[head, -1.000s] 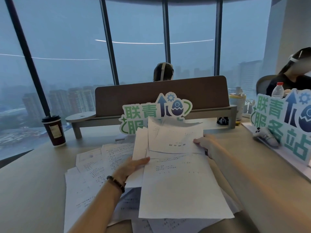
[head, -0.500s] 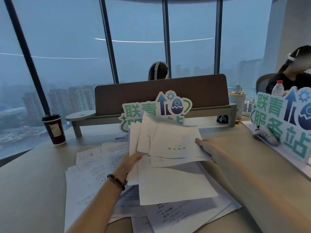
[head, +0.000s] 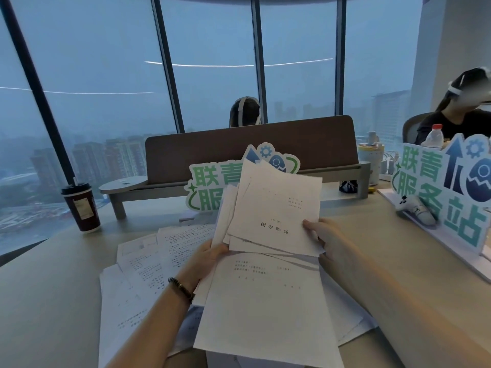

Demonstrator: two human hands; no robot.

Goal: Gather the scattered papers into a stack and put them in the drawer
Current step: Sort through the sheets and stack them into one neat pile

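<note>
Grip, left: my left hand (head: pixel 210 257) pinches the left edge of the raised sheaf (head: pixel 273 208), fingers tucked behind the paper and mostly hidden.
Grip, right: my right hand (head: pixel 322 239) clamps the sheaf's right edge, thumb on the printed face, fingers behind.
Sheaf condition: several sheets fanned and skewed, tilted up off the tabletop (head: pixel 47 288); corners do not line up, so the pile is not yet squared.
Loose sheet: one large page (head: pixel 265 309) hangs below the sheaf toward me. Whether my grip includes it or it merely rests on the pile beneath, I cannot tell from this angle.
Remaining papers: more printed pages (head: pixel 148 264) lie spread flat on the tabletop to the left and under my forearms.
Drawer: not in view.
Risk 1: inner sheets are held by edge pressure alone; tapping or tilting the sheaf further could let them slide out and scatter again.
Risk 2: if the large page is uncaptured, lifting away would leave it behind or drag it off the near edge.
Risk 3: the green sign (head: pixel 212 189) stands just behind the sheaf; pushing the top edge forward could knock it over.
Risk 4: the coffee cup (head: pixel 81 207) stands near the leftmost pages; a wide sweep to collect them could tip it.
Risk 5: my forearms rest over flat pages; pulling back could crease or shift them.
</note>
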